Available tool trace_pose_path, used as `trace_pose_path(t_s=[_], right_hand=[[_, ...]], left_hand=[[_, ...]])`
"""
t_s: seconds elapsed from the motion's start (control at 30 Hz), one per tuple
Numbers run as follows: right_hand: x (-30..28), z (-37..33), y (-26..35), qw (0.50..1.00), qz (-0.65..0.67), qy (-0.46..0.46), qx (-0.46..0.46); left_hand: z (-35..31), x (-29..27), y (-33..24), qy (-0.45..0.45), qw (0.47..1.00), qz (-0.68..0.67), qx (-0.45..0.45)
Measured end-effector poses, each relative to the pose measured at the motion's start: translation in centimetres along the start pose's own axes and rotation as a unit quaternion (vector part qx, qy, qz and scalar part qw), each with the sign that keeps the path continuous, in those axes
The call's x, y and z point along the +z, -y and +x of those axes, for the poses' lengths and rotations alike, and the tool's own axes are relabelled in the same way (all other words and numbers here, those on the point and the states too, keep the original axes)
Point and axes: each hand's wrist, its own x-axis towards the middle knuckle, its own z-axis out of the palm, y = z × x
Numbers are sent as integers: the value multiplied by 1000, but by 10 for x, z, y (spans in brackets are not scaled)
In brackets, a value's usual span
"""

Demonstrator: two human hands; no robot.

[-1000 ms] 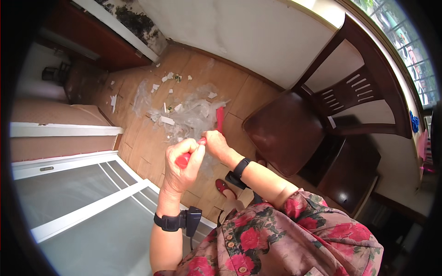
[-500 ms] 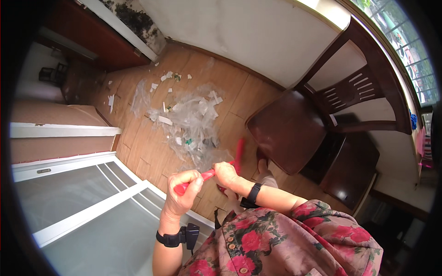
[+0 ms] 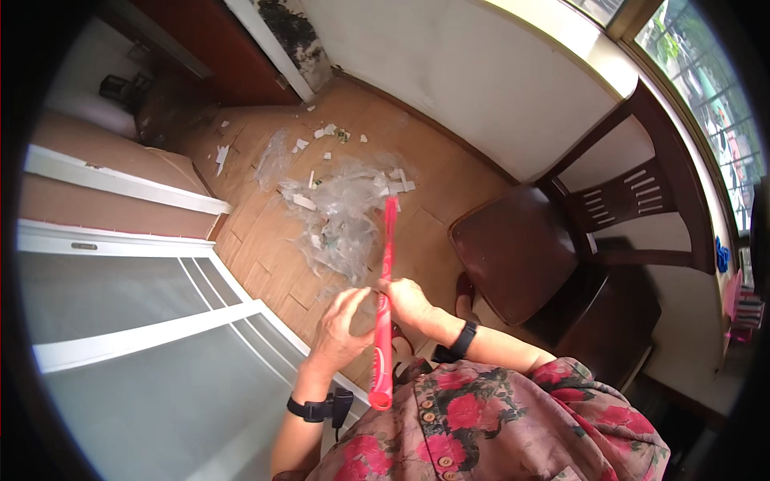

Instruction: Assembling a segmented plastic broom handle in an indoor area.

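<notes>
A long red pole [image 3: 383, 337] with pale markings runs from in front of my shirt out over the floor. Its far part narrows towards the litter, and I cannot make out what is at that end. My right hand [image 3: 405, 301] is closed around the pole at mid-length. Just left of it, my left hand [image 3: 341, 330] is off the pole, thumb and fingers apart. Beyond the hands, crumpled clear plastic sheeting [image 3: 341, 220] lies in a heap on the wooden floor [image 3: 429, 192], with white scraps [image 3: 305, 202] on and around it.
A dark wooden chair [image 3: 517, 244] stands at the right, below a barred window [image 3: 706, 88]. White-framed glass panels [image 3: 152, 321] lean in from the left. At the back are a stained wall corner [image 3: 293, 36] and a reddish-brown door [image 3: 220, 48]. More scraps [image 3: 222, 159] lie far left.
The pole has swung from slanting across my front to pointing away from me. My left hand has let go of its end; my right hand still grips it. The view has shifted slightly.
</notes>
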Motion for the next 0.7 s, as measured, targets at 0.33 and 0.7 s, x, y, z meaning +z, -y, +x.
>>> trace_pose_path(t_s=[0.33,0.7], right_hand=[[-98,-21,30,979,46,147,-131],[-110,-21,74,915,102,328,-210]], left_hand=[[5,103,2,-128,985,-47,-102],[-90,171,78,-209,945,-105,-227]])
